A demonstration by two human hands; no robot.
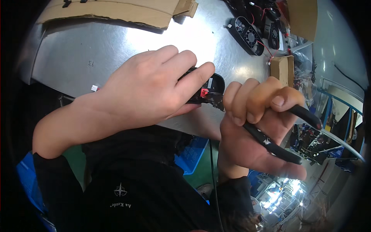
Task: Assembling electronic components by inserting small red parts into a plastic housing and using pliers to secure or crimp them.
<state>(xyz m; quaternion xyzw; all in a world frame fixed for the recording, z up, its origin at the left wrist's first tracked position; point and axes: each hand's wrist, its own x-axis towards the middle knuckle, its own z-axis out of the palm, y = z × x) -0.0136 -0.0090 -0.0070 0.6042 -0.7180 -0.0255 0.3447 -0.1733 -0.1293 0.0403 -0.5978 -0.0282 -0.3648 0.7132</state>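
Note:
My left hand [154,83] is closed round a black plastic housing [219,83], hiding most of it. A small red part [204,92] shows inside the housing. My right hand [259,116] grips black-handled pliers [266,142], whose handles stand apart. The dark jaws reach left to the red part; whether they bite on it I cannot tell. Both hands are over the near edge of a shiny metal table [96,50]. A small white connector [95,88] shows beside my left wrist.
Cardboard [116,11] lies along the table's far left. Several black fan units [247,35] with red wires lie at the far right, near a small open carton [282,69]. A blue plastic crate [193,154] stands below the table edge. A dark cable [212,174] hangs in front of me.

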